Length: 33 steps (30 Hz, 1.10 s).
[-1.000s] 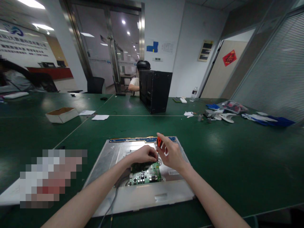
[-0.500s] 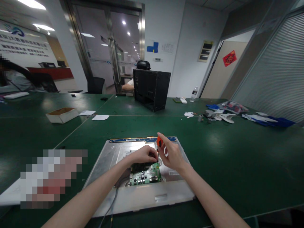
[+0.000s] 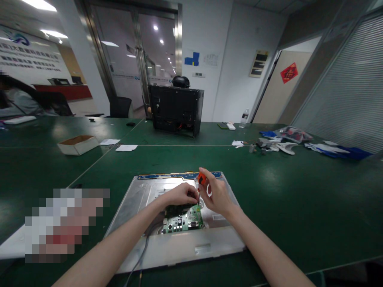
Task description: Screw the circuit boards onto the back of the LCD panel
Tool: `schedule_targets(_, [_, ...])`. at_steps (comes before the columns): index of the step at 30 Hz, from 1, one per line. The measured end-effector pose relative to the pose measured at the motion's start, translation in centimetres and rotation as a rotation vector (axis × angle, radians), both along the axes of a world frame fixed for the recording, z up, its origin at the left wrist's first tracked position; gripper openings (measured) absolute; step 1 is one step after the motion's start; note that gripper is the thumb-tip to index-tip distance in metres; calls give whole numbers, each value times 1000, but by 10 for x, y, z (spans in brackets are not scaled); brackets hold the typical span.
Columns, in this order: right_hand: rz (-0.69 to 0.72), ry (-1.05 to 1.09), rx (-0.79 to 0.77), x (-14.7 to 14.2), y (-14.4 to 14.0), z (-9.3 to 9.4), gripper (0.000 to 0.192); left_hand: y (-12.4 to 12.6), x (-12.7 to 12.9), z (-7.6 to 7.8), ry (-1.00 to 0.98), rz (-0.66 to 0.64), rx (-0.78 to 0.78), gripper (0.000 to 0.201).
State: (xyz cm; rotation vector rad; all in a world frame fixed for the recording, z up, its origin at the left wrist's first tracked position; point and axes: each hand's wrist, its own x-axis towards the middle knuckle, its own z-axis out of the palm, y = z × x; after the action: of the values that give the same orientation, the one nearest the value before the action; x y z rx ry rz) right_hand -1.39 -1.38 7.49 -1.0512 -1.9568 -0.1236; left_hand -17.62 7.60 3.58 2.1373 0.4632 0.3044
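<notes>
A metal display panel (image 3: 182,245) lies flat on the green table, a blue circuit strip (image 3: 161,176) along its far edge. Near its middle sits a green circuit board (image 3: 182,221). My right hand (image 3: 217,195) grips a screwdriver (image 3: 202,178) with an orange and black handle, its shaft pointing down at the board's upper right corner. Beside the tip, my left hand (image 3: 182,195) is closed, thumb and fingers pinched close to the shaft; what they hold, if anything, is hidden. Dark cables (image 3: 143,255) run off the panel's near left side.
A black computer case (image 3: 176,109) stands across the table, with a person partly hidden behind it. An open box (image 3: 78,145) and papers (image 3: 126,148) lie to the left. Bags, gloves and small parts lie at the right, near a water bottle (image 3: 244,118).
The black computer case has shifted left and turned, showing more of its wide side. The screwdriver handle has rotated slightly in my right hand. My left hand stays in place.
</notes>
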Motion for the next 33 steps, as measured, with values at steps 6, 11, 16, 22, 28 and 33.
schedule_targets(6, [-50, 30, 75, -1, 4, -2, 46, 1, -1, -3, 11, 18, 15, 13])
schedule_targets(11, [-40, -1, 111, -2, 3, -1, 42, 3, 0, -4, -30, 2, 35, 9])
schedule_targets(16, [4, -6, 28, 0, 0, -1, 51, 2, 0, -4, -18, 11, 31, 14])
schedule_targets(22, [-44, 28, 39, 0, 3, -2, 48, 3, -1, -6, -7, 7, 16, 13])
schedule_targets(28, [-57, 1, 108, -1, 4, 0, 44, 2, 0, -6, -39, -8, 9, 9])
schedule_targets(33, [6, -15, 32, 2, 1, -1, 52, 3, -1, -4, -29, -12, 34, 12])
